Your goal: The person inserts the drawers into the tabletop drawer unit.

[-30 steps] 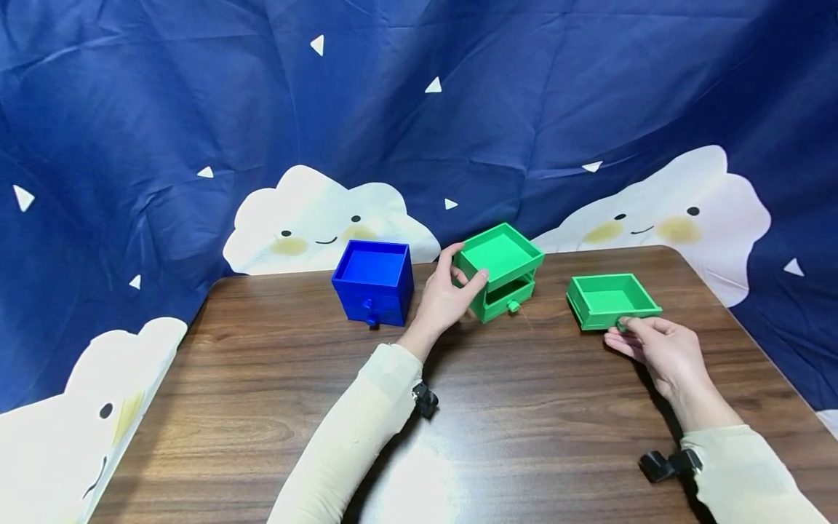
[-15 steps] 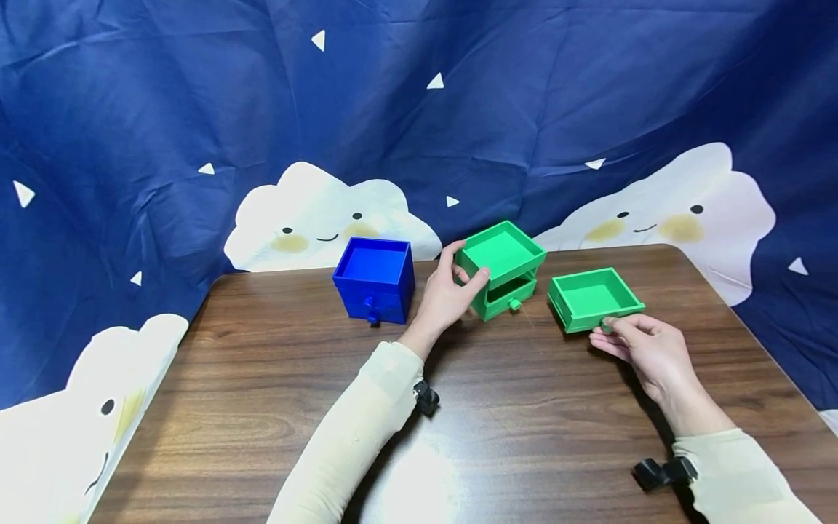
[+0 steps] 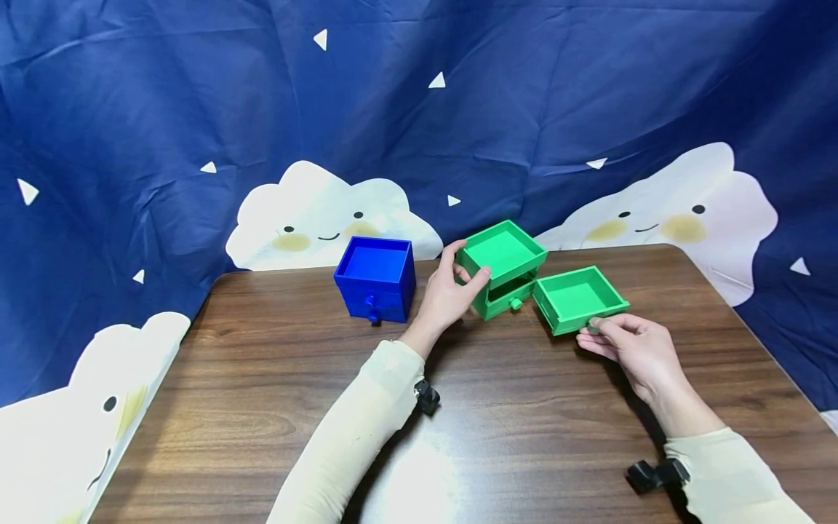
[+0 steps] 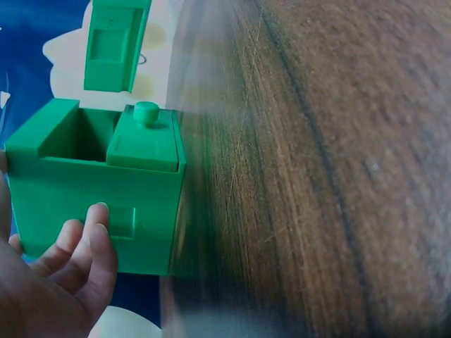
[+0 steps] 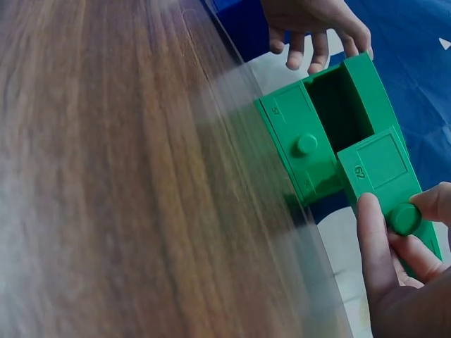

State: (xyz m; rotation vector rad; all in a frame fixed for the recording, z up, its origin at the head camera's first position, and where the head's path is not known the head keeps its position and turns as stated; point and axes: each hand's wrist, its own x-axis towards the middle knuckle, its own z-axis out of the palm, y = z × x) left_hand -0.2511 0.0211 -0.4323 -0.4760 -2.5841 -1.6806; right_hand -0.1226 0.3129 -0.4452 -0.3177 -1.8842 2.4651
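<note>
My left hand (image 3: 448,298) grips a small green drawer cabinet (image 3: 500,255) at its left side, with the thumb at the near top corner and other fingers against the side wall. The cabinet's upper slot is vacant; a lower drawer with a round knob (image 4: 146,113) sits in it. Right of the cabinet, a loose green drawer (image 3: 576,295) hangs just above the table, slightly tilted. My right hand (image 3: 644,356) pinches this drawer by its front knob (image 5: 405,220). The drawer's inside holds nothing. In the right wrist view, its front panel partly overlaps the cabinet's front.
A blue cabinet (image 3: 374,280) with a recessed top stands left of the green one. The brown wooden table (image 3: 262,407) ends close behind the cabinets, against a dark blue curtain (image 3: 497,102) printed with clouds.
My right hand has carried the loose green drawer leftward, closer to the green cabinet, turning and raising it slightly. My left hand and the cabinet stay in place.
</note>
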